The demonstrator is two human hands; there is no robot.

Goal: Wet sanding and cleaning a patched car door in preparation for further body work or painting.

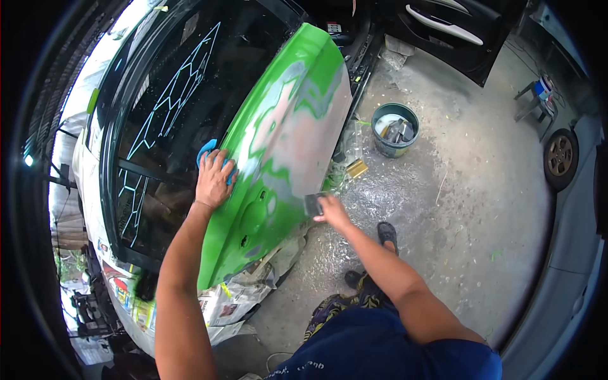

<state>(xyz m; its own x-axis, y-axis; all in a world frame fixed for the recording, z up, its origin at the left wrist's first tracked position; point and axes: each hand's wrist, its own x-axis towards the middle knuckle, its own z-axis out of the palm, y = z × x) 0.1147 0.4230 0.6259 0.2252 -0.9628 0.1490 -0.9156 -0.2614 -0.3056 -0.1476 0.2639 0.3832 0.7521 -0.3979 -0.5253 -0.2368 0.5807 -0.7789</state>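
Observation:
A green car door (253,215) with bare grey and pinkish sanded patches fills the middle. At its upper edge, by the window, my left hand (215,180) presses a bunched blue cloth (206,151), its fingers curled over it. My right hand (332,212) grips a dark grey sanding pad (313,204) against the lower part of the door, near its bottom edge. Slight blur hides whether the pad is a block or folded sandpaper. The door handle recess (253,217) lies between my two hands.
A dark green bucket (394,149) with sudsy water and grey pieces stands on the wet concrete floor (405,196). A gold-coloured block (356,168) lies beside the door. Newspaper masking (234,304) covers the neighbouring panel. An open black door (443,31), a stool (538,107) and another car (570,253) are around.

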